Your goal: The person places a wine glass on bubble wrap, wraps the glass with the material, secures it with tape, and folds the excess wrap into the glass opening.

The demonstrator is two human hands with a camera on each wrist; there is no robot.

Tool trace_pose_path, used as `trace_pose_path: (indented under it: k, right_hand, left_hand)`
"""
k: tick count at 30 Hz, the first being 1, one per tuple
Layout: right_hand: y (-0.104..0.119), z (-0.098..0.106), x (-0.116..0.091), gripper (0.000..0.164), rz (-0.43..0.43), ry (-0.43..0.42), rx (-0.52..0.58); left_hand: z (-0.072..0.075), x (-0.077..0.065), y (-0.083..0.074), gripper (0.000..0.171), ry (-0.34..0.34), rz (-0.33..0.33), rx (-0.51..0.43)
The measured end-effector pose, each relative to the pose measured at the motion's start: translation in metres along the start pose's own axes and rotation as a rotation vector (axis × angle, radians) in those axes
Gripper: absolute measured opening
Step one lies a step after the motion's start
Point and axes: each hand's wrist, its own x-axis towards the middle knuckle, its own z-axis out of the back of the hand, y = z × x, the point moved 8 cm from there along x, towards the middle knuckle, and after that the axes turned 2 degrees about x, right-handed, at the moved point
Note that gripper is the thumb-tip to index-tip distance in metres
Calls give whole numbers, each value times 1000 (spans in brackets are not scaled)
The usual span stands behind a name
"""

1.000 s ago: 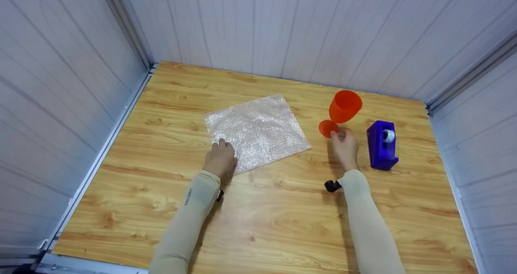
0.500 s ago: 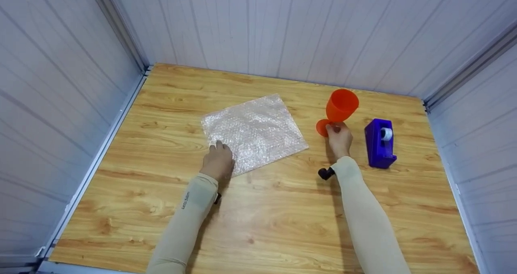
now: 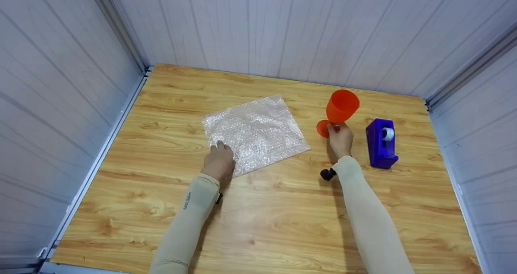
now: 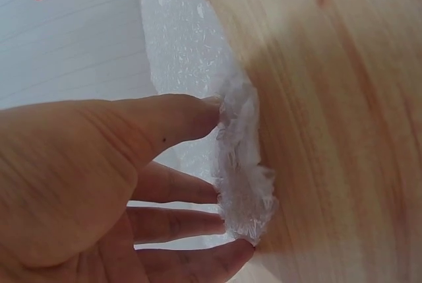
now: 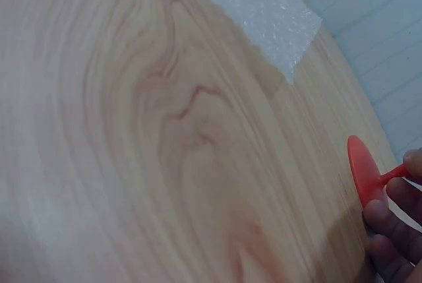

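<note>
A red plastic goblet (image 3: 342, 104) stands on the table at the right in the head view, its round foot (image 3: 322, 128) showing below the bowl. My right hand (image 3: 341, 140) pinches its thin stem just above the foot; the right wrist view shows thumb and fingers at the stem (image 5: 393, 175). To the left lies a flat sheet of bubble wrap (image 3: 258, 132). My left hand (image 3: 218, 161) rests at its near left corner. Seen from the left wrist, the thumb and fairly straight, spread fingers (image 4: 175, 223) touch the bubble wrap's edge.
A blue tape dispenser (image 3: 379, 149) with a white roll of tape (image 3: 388, 134) stands right of the goblet. The wooden table (image 3: 274, 217) is enclosed by pale panel walls (image 3: 266, 28) at the back and both sides.
My right hand has moved slightly forward, from near the goblet's foot in to its stem. The left hand stays at the bubble wrap's corner. The head view has shifted a little.
</note>
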Motion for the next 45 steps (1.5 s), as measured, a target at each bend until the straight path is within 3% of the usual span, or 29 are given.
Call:
trace_pose_path:
  k: [13,25,33,41,45]
  right_hand:
    - [4,10,-4,18,151,25,2]
    - [30,31,-9,20,364,96,2]
    - [49,37,-15,13,511,93,-3]
    - [65,31,-25,10,649,76,59]
    - [69,26,-26,10,664,76,70]
  left_hand:
    - [0,-1,-1,54,30,13,-41]
    - [-6,1,4,51,22,28,-80]
    - [0,0,9,30,-25,40,-144]
    - [-4,0,15,46,-2,67,-176]
    - [-6,1,14,51,-6,62,-174]
